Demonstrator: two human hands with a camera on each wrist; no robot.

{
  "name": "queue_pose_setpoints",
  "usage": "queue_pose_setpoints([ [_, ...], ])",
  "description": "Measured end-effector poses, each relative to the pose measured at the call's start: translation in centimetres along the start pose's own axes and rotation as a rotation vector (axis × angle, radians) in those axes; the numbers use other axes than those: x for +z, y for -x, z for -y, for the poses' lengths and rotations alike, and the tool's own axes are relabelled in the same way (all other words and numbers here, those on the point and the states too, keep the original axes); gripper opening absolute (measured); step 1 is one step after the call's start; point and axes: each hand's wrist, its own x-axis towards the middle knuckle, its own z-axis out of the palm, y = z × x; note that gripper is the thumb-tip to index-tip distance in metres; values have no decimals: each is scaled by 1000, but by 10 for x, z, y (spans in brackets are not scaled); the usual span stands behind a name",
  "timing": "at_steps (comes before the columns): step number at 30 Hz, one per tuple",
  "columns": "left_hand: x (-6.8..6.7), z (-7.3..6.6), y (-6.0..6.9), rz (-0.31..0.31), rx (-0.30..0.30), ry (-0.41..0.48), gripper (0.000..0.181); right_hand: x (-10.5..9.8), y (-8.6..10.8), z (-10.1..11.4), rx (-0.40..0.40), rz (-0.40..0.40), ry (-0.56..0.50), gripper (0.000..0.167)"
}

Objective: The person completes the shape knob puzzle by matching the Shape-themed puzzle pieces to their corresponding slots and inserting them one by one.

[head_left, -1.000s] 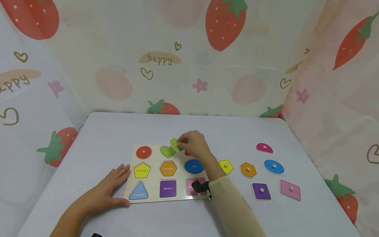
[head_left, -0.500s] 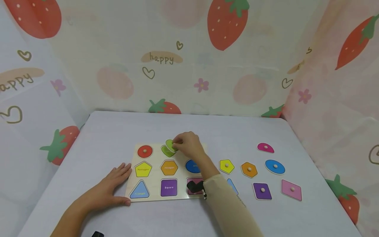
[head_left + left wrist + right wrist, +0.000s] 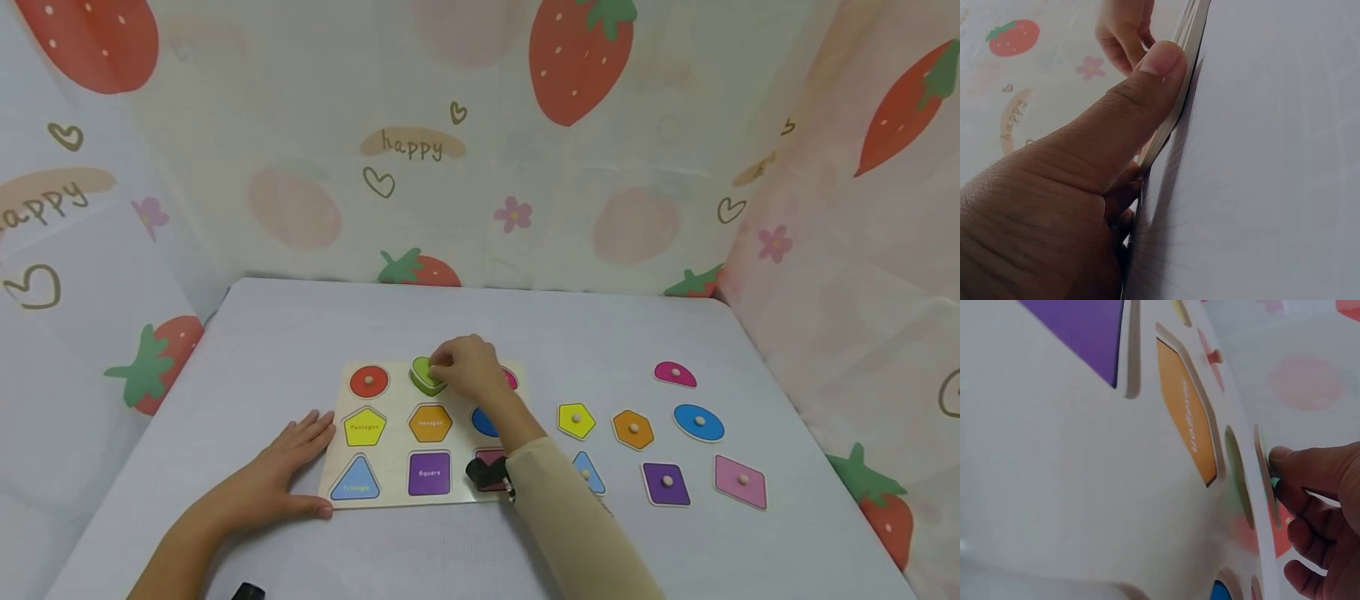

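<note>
The right hand point(image 3: 472, 367) pinches the green heart piece point(image 3: 422, 368) just above the green heart recess of the puzzle board point(image 3: 393, 454). In the right wrist view the heart piece point(image 3: 1266, 475) hangs a little off the board, held by the thumb and a finger of the right hand point(image 3: 1325, 500). The left hand point(image 3: 273, 479) lies at the board's left edge, fingers extended and thumb at the lower corner. The left wrist view has the left thumb of that hand point(image 3: 1079, 150) against the board's edge point(image 3: 1194, 56).
A red circle piece point(image 3: 369, 381) sits in the board. Right of the board lie knobbed pieces: yellow pentagon point(image 3: 576, 422), orange hexagon point(image 3: 633, 430), blue oval point(image 3: 698, 423), magenta half-circle point(image 3: 676, 374), purple square point(image 3: 666, 485), pink shape point(image 3: 740, 482) and blue triangle point(image 3: 588, 473), partly beside the sleeve.
The right hand has moved left with the green heart, from the recess's upper right to over it. The left hand stays at the board's edge.
</note>
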Motion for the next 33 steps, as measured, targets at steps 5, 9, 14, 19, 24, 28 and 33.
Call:
queue_pose_setpoints([
  [5, -1, 0, 0, 2, -2, 2, 122, 4, 0, 1, 1, 23, 32, 14],
  [9, -1, 2, 0, -12, 29, -2, 121, 8, -2, 1, -4, 32, 52, 14],
  [14, -1, 3, 0, -13, 38, -8, 121, 12, -4, -2, -16, 34, 53, 12],
  [19, 1, 4, -2, -2, 11, -6, 121, 15, -4, -4, -22, 27, 47, 11],
  [24, 1, 5, -3, -2, 17, -14, 120, 15, -4, -5, -17, 27, 42, 11],
  [28, 0, 4, -3, -9, 37, -17, 120, 15, -3, -5, -13, 31, 38, 11],
  [33, 1, 5, -3, 0, 27, -21, 120, 15, -3, -5, -18, 36, 38, 12],
])
